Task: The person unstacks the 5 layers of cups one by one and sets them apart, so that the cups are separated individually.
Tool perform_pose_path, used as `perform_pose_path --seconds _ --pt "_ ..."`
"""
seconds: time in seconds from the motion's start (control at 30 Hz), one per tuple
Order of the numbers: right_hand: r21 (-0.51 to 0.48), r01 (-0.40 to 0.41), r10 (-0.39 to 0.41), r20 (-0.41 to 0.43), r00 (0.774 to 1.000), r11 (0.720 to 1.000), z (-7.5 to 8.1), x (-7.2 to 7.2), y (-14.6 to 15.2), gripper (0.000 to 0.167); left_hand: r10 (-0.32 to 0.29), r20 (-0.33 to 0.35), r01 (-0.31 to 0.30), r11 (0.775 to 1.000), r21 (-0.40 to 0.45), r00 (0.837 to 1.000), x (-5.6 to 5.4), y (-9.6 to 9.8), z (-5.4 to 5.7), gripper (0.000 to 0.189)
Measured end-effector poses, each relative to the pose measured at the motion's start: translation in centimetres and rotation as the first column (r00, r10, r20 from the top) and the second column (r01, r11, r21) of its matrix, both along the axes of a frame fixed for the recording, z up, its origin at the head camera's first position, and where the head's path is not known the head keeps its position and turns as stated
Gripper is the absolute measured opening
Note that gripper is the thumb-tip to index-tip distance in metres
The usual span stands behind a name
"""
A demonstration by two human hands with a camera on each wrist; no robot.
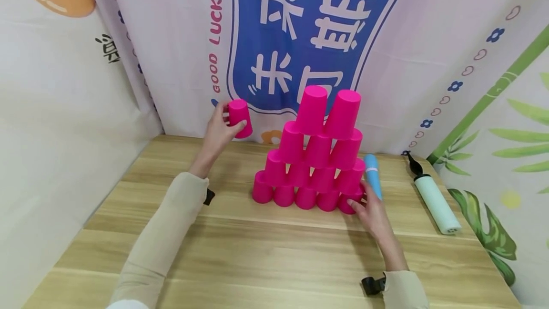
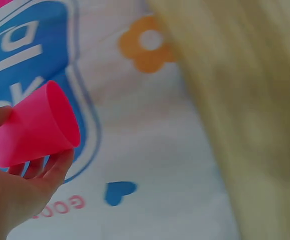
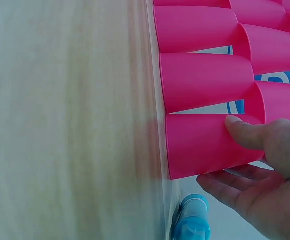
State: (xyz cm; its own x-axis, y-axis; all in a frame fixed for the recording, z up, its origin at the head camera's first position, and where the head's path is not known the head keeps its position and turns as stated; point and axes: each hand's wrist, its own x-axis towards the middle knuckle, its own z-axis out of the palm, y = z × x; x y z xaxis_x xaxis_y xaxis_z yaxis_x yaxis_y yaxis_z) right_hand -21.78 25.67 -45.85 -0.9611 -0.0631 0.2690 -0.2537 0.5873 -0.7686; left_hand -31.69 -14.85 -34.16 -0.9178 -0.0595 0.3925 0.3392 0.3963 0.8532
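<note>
A stepped wall of upside-down pink cups (image 1: 306, 197) stands on the wooden table, with several cups in each of the two lower rows, three above and two on top. Left of it, raised in front of the backdrop, my left hand (image 1: 219, 130) holds a single pink cup (image 1: 239, 114) between thumb and fingers. The left wrist view shows this cup (image 2: 34, 125) tilted, its mouth pointing to the right. My right hand (image 1: 374, 213) grips the cup at the right end of the bottom row (image 3: 205, 145), thumb on one side and fingers on the other.
A light blue cylinder (image 1: 372, 175) lies behind the right hand. Farther right is a pale mint hand pump (image 1: 436, 204) with a black nozzle. A printed cloth backdrop (image 1: 180, 51) hangs along the table's back edge. Bare wooden table (image 1: 274, 256) stretches in front of the cups.
</note>
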Motion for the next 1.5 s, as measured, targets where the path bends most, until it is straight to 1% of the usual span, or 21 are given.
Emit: perform_pose_path --seconds 0.07,0.13,0.23,0.33,0.47,0.6,0.77,0.93,1.03,1.3,1.5 --pt "0.008 0.000 0.000 -0.001 1.000 1.000 0.0 0.0 0.0 0.063 -0.002 0.014 0.003 1.000 -0.013 1.000 -0.2 -0.1 -1.4 0.067" --pt "0.011 -0.001 0.001 -0.005 1.000 1.000 0.0 -0.1 0.0 0.063 -0.003 0.015 0.003 0.999 -0.039 1.000 -0.4 -0.1 -2.8 0.065" --pt "0.007 0.002 -0.002 0.002 1.000 1.000 0.1 -0.3 0.0 0.064 0.000 0.032 0.002 0.997 -0.082 0.999 -1.0 -0.4 -4.4 0.063" --pt "0.008 0.002 -0.002 0.004 1.000 1.000 0.3 -0.4 0.1 0.064 0.018 0.055 -0.011 0.992 -0.126 0.998 -1.6 -0.7 -5.9 0.061" --pt "0.018 0.007 -0.007 -0.005 1.000 1.000 0.4 -0.5 0.1 0.064 0.049 0.118 -0.030 0.987 -0.161 0.992 -2.4 -1.2 -7.6 0.062" --pt "0.012 0.009 -0.009 -0.001 1.000 1.000 0.3 -0.5 0.1 0.064 0.061 0.202 -0.026 0.985 -0.172 0.978 -2.8 -1.2 -8.9 0.066" --pt "0.003 0.004 -0.004 0.018 1.000 1.000 0.2 -0.2 -0.1 0.065 0.063 0.263 -0.014 0.983 -0.184 0.963 -3.0 -1.0 -10.1 0.067" --pt "0.012 0.006 -0.006 0.011 1.000 1.000 0.1 -0.2 -0.1 0.064 0.066 0.281 -0.015 0.984 -0.180 0.957 -3.3 -0.8 -11.1 0.067" --pt "0.016 0.008 -0.008 0.021 1.000 1.000 0.0 -0.2 -0.1 0.064 0.064 0.288 -0.014 0.985 -0.172 0.956 -3.4 -0.7 -11.5 0.066" --pt "0.017 0.009 -0.009 0.037 0.999 1.000 -0.2 -0.2 0.0 0.064 0.065 0.289 -0.027 0.991 -0.131 0.955 -3.2 -0.8 -12.3 0.063" --pt "0.005 0.008 -0.008 0.032 0.999 1.000 -0.2 -0.2 0.1 0.064 0.061 0.301 -0.027 0.993 -0.118 0.952 -3.4 -0.9 -12.4 0.067"
